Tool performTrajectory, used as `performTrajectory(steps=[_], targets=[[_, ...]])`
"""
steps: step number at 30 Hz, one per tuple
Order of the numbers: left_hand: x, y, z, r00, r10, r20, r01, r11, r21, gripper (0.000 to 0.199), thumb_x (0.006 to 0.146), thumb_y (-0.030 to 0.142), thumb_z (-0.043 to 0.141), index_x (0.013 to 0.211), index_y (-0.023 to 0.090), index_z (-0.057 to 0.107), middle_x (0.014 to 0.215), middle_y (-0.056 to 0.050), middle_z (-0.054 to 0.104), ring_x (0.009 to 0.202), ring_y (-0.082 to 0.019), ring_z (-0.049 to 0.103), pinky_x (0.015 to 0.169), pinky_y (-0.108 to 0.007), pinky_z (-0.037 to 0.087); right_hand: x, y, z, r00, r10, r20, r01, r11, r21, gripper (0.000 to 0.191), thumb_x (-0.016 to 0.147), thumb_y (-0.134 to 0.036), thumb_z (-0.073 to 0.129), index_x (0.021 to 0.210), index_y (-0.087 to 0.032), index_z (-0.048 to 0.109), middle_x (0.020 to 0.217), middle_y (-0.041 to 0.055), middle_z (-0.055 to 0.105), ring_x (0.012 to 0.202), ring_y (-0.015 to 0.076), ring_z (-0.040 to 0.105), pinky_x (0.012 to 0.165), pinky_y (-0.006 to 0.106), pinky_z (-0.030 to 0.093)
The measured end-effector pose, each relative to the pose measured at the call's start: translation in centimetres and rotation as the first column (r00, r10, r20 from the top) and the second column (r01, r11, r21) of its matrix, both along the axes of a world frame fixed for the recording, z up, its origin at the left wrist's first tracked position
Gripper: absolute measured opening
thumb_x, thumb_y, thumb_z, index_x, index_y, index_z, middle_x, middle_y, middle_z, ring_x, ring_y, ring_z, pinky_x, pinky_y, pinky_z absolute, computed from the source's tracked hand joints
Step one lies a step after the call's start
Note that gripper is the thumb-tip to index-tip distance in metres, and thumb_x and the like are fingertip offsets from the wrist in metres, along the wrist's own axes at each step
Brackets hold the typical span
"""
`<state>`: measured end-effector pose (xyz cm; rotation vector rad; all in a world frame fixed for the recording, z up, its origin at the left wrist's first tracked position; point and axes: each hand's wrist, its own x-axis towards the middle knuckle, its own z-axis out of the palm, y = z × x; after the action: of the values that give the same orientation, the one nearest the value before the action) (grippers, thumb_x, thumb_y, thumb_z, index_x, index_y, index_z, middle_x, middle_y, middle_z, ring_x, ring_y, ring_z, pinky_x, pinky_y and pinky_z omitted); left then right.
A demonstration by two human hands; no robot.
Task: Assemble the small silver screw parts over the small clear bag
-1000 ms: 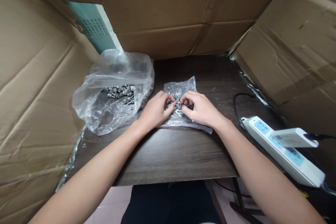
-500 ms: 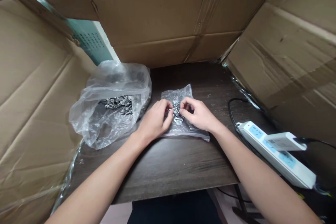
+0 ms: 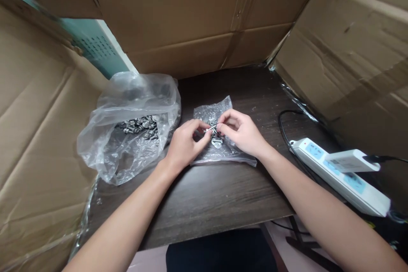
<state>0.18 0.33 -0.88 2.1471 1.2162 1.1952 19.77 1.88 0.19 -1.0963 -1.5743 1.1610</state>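
Between the thumb and fingers of my left hand (image 3: pixel 186 142) is a thin silvery screw (image 3: pixel 211 128), pointing toward the right. My right hand (image 3: pixel 242 131) is closed in a pinch at the screw's right end; whatever small piece its fingertips hold is hidden. Both hands are just above a small clear plastic bag (image 3: pixel 208 112) lying flat on the table. On the bag, beneath the fingers, lie several loose metal screws and washer-like pieces (image 3: pixel 217 143), partly covered by the hands.
A larger, open plastic bag (image 3: pixel 105 136) at the left contains a heap of metal fasteners (image 3: pixel 140 125). To the right lies a white power strip (image 3: pixel 338 174) with a plugged-in adapter (image 3: pixel 352 161) and black cable (image 3: pixel 279 125). Cardboard walls (image 3: pixel 178 17) enclose the dark table (image 3: pixel 219 204).
The view has shifted slightly. My hands stay close together over the small bag, and the screw between them shows more clearly, tilted up to the right.
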Motion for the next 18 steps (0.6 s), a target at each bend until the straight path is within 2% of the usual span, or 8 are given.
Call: performTrajectory(steps=[8,13,18], targets=[[0.2,-0.2,-0.1,0.999,0.017,-0.027,-0.016,0.999,0.032,0.005,0.091,0.020,0.069,0.094,0.017,0.069,0.085,-0.001,0.072,0.075,-0.013,0.065,0.069,-0.025,0.050,-0.5,-0.5,0.2,0.997,0.041,-0.062,-0.041,0.999,0.009,0.012,0.082,-0.025,0.073,0.086,-0.018,0.064,0.085,0.0022,0.068,0.078,0.0159,0.068,0.073,0.031,0.056],[0.3,-0.3,0.0,0.999,0.039,-0.032,-0.037,0.997,0.065,0.004,0.092,0.019,0.067,0.094,0.016,0.068,0.086,-0.001,0.073,0.074,-0.012,0.066,0.068,-0.024,0.050,-0.7,-0.7,0.0,0.999,-0.035,-0.030,0.038,0.994,0.103,0.008,0.082,-0.022,0.073,0.085,-0.018,0.067,0.087,0.0032,0.069,0.079,0.0163,0.069,0.078,0.032,0.058],[0.4,-0.2,0.0,0.997,0.079,-0.012,-0.078,0.996,0.045,0.002,0.091,0.017,0.066,0.092,0.016,0.066,0.082,0.000,0.072,0.069,-0.010,0.064,0.065,-0.021,0.049,-1.1,-0.8,-0.3,0.999,-0.047,-0.018,0.049,0.991,0.128,0.009,0.085,-0.024,0.071,0.086,-0.018,0.064,0.087,0.0032,0.068,0.078,0.0164,0.069,0.077,0.033,0.059]])
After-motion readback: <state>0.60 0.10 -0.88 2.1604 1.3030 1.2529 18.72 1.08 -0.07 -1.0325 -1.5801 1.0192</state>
